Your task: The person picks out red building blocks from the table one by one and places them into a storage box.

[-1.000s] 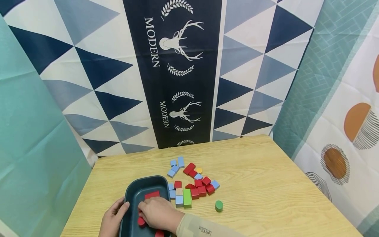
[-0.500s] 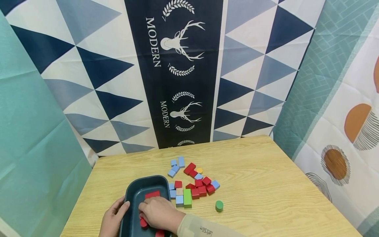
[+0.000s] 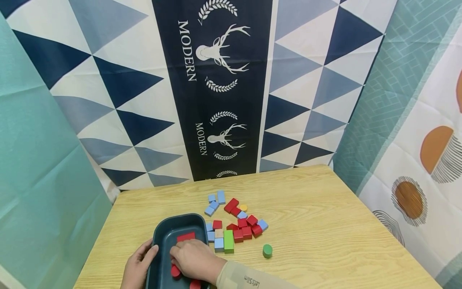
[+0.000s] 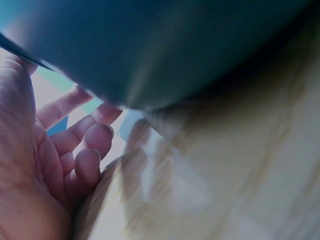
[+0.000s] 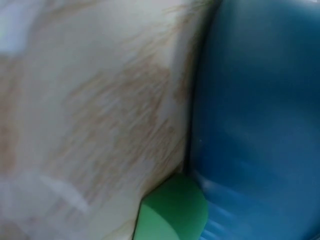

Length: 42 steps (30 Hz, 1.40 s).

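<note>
My left hand (image 3: 138, 263) holds the left rim of a dark teal tray (image 3: 156, 229), thumb at the rim. In the left wrist view, the fingertips of my left hand (image 4: 55, 145) touch the tray's outer wall (image 4: 150, 50). My right hand (image 3: 193, 259) reaches into the tray with fingers curled down around a red rounded block (image 3: 175, 272), its fingertips partly hidden. A flat red block (image 3: 185, 237) lies beyond this hand, and another red block (image 3: 195, 284) shows below the wrist. The right wrist view shows the tray's outer wall (image 5: 260, 110) but no hand.
Right of the tray lie several blue blocks (image 3: 219, 245), several red blocks (image 3: 246, 233), a tall green block (image 3: 229, 241) and a yellow piece (image 3: 243, 208). A green cylinder (image 3: 267, 251) stands apart on the wooden table (image 3: 325, 224). Patterned cloths (image 3: 296, 80) hang around it.
The red rounded block under my right hand has shifted slightly right and nearer to me. The right hand has moved very little; the left hand and tray stay in place.
</note>
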{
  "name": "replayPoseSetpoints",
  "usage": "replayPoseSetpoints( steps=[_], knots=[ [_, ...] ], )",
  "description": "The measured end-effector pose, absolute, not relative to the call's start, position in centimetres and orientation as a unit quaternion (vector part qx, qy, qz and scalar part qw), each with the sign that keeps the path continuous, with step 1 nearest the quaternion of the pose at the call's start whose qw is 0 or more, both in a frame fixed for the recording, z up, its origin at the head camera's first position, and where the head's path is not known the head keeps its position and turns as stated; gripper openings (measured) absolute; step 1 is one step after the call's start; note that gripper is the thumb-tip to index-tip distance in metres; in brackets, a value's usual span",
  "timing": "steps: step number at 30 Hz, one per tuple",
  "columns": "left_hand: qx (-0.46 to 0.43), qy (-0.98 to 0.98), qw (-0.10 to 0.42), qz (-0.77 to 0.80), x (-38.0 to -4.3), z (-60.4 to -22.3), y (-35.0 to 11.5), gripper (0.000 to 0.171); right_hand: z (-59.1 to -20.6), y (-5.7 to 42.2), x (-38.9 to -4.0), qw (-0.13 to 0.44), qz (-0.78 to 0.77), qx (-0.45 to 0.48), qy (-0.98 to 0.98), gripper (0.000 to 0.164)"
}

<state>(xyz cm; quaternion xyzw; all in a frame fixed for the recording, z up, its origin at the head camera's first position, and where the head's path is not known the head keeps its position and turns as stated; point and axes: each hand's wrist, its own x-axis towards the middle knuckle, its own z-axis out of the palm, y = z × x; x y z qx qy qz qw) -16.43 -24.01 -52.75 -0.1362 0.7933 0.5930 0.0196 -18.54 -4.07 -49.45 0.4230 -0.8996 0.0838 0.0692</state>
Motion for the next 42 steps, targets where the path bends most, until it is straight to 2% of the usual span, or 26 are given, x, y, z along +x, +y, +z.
replayPoseSetpoints(
  steps=[18,24,30,37,42],
  knots=[
    [-0.132,0.793,0.021,0.595,-16.4,-52.9,-24.1,0.072,-49.5,-3.9,-18.4,0.073,0.088,0.426,-0.897,0.010],
    [-0.130,0.795,0.021,0.592,-16.5,-53.1,-24.2,0.072,-49.6,-3.8,-18.4,0.102,0.095,0.443,-0.885,0.011],
    [-0.127,0.801,0.017,0.585,-16.5,-53.1,-24.3,0.071,-49.7,-3.6,-18.4,0.136,0.132,0.464,-0.865,0.008],
    [-0.129,0.808,0.012,0.574,-16.5,-53.1,-24.1,0.071,-49.0,-3.1,-18.7,0.131,0.216,0.448,-0.858,0.009],
    [-0.137,0.809,0.027,0.571,-16.7,-53.0,-24.0,0.077,-48.0,-1.4,-19.8,0.130,0.246,0.422,-0.863,0.011]
  ],
)
